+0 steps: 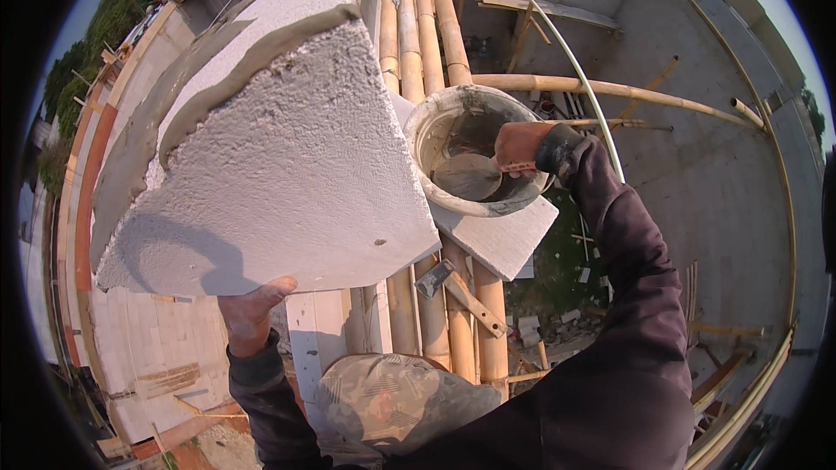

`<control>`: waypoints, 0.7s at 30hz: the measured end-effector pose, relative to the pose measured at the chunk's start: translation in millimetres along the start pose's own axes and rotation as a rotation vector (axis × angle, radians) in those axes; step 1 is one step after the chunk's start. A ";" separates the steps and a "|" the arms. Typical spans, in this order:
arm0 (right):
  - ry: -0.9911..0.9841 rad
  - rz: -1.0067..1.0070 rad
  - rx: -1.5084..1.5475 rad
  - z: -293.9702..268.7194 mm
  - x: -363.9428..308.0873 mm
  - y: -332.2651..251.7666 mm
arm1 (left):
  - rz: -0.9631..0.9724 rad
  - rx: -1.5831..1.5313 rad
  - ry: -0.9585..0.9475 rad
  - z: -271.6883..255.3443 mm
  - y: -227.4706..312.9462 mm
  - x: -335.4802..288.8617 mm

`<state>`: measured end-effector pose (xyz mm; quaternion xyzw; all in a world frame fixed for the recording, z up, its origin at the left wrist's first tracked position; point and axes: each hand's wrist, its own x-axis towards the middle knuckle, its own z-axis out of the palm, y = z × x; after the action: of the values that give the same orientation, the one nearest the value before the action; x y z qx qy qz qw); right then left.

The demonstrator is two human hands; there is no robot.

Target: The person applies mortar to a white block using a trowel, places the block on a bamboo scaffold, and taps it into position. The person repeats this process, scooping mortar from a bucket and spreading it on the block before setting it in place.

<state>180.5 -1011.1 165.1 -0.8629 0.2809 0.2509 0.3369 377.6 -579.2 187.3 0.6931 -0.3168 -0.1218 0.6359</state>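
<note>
A large white aerated concrete block [287,174] with a broken slanting edge fills the left of the view, wet grey mortar [252,57] spread along its upper edge. My left hand [254,309] grips the block's lower edge, thumb on the near face and fingers hidden beneath. To the right stands a round, mortar-stained bucket [514,205]. My right hand [521,148] reaches over its rim, closed around the handle of a trowel [468,177]. The trowel's rounded grey blade is down inside the bucket, and its handle is mostly covered by the fingers.
Bamboo poles [423,26] form a narrow platform running away from me. A flat white block [514,239] lies under the bucket. On the near poles rests a hammer [461,290] with a wooden handle. Concrete walls [705,200] and a drop with rubble lie to the right.
</note>
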 end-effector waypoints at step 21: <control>0.826 -0.932 0.583 -56.7 -155.8 -75.2 | -0.004 -0.219 -0.239 20.8 48.9 16.2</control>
<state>131.9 -956.6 331.9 -0.7928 0.0420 -0.3555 0.4933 364.3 -605.1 234.6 0.6007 -0.3737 -0.2384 0.6653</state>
